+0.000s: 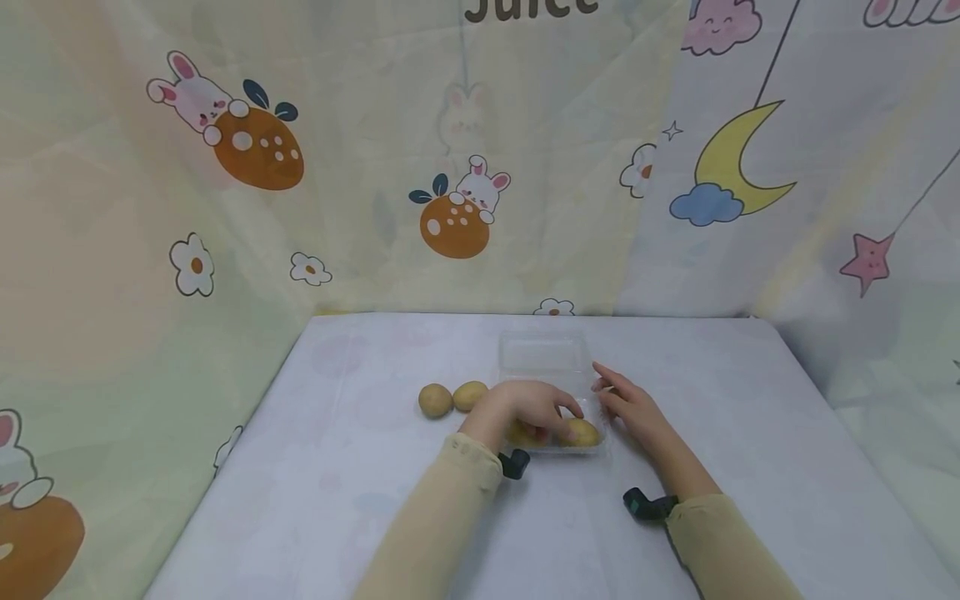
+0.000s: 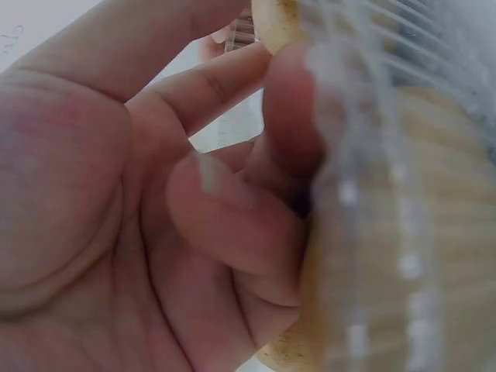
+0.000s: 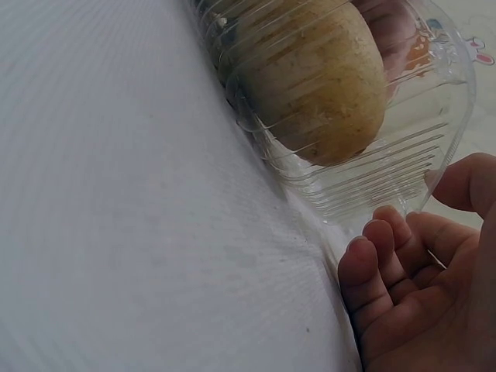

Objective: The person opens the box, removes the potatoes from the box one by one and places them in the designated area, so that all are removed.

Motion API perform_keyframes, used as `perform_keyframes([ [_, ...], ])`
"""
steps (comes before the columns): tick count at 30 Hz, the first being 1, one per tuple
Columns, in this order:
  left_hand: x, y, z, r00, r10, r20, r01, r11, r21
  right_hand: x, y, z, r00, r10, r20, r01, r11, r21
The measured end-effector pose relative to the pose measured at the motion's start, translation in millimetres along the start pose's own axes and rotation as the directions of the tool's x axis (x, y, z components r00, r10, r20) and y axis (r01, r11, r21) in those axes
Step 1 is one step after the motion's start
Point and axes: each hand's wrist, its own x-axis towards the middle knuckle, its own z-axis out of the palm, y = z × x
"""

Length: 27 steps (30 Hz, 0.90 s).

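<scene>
A clear ribbed plastic container (image 1: 558,451) with its lid (image 1: 543,353) folded back lies on the table. Inside it are potatoes, one at the front right (image 1: 582,432) and another partly hidden under my left hand (image 1: 534,405). That hand reaches over from the left and pinches the right potato (image 2: 277,23), its other fingers curled by the container wall. My right hand (image 1: 633,417) is at the right side, where its thumb and fingers pinch the clear rim (image 3: 463,124). Through the ribbed wall a potato (image 3: 322,85) shows close by.
Two more potatoes, one round (image 1: 435,401) and one beside it (image 1: 469,396), lie on the white-covered table (image 1: 337,483) left of the container. A printed cloth backdrop (image 1: 360,167) stands behind and around the table.
</scene>
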Motion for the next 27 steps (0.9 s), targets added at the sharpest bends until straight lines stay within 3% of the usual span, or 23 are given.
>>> perform_keyframes([
  [9, 8.9, -4.0, 3.9, 1.0, 0.008, -0.025, -0.007, 1.0, 0.03, -0.2, 1, -1, 1.0, -0.009, 0.004, 0.009, 1.0, 0.0],
  [19, 13.3, -4.1, 10.4, 0.996, -0.019, -0.082, 0.023, 0.999, 0.048, 0.5, 4, 0, 0.999, -0.032, 0.009, 0.032, 0.999, 0.042],
  [27, 13.6, -4.1, 11.4, 0.996, -0.019, -0.091, 0.023, 0.999, 0.039, 0.2, 3, -1, 1.0, -0.023, 0.014, 0.022, 0.999, 0.038],
])
